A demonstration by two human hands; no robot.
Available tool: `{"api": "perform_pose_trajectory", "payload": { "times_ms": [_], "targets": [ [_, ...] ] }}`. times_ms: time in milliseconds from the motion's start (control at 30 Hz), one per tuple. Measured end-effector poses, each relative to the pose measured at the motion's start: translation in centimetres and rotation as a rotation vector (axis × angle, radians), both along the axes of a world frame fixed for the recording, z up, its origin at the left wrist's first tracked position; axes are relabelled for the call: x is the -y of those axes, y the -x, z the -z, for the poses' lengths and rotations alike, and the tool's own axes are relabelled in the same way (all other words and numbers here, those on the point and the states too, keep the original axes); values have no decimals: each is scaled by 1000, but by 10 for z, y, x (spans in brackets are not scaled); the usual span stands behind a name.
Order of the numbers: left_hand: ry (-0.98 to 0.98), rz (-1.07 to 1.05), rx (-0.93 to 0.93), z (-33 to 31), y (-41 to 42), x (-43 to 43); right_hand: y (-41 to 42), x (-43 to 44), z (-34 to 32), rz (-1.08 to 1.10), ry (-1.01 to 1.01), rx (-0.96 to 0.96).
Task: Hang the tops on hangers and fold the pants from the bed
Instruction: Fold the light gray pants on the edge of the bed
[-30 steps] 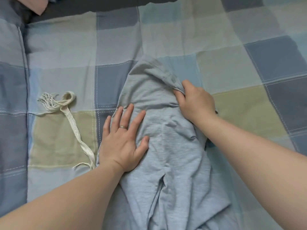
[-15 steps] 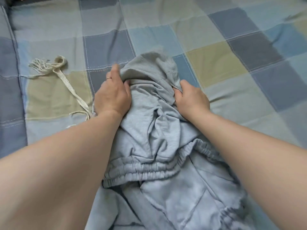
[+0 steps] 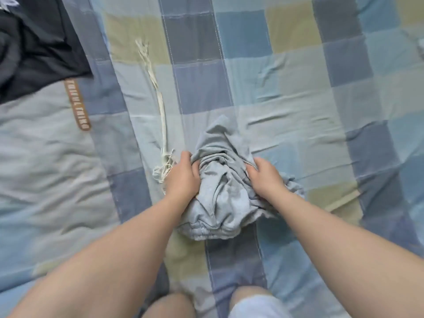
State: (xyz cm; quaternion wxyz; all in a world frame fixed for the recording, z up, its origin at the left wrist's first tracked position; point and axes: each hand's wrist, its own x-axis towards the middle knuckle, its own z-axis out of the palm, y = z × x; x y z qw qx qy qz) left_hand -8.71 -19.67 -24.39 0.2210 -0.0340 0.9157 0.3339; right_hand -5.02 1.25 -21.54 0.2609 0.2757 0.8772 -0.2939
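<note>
left hand (image 3: 182, 177): my grip curled into grey pants (image 3: 226, 198), left side | right hand (image 3: 266, 177): my grip clutching right side | pants: bunched bundle on bed (image 3: 298, 99) between my hands | cream cord (image 3: 161, 106) just beside left hand

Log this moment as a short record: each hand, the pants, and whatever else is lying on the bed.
left hand: grips the left side of the bunched light grey jersey pants
right hand: grips their right side
pants state: crumpled bundle on the bed, elastic waistband nearest the person
surface: blue and green checked bedcover
nearby: cream fringed cord left of the pants; black garment at far left
</note>
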Motion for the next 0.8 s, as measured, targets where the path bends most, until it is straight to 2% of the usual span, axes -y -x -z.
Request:
{"api": "perform_pose_trajectory", "payload": {
  "times_ms": [67,233,400,533,633,700,800],
  "targets": [
    [-21,-33,171,-29,-54,18,-42,12,-28,51,46,21],
    [-106,-23,464,-110,-160,58,-138,42,-105,164,169,24],
    [-170,71,731,-165,-197,74,-205,65,-171,392,238,-61],
    [-210,228,776,-191,-189,73,-238,81,-217,517,346,-167],
    [-124,404,831,-219,-182,61,-257,83,-261,592,434,-298],
    [-65,521,767,-237,-181,47,-270,74,-287,627,465,-391],
    [-18,611,539,-263,-194,17,-298,50,-320,684,456,-536]
  ]
}}
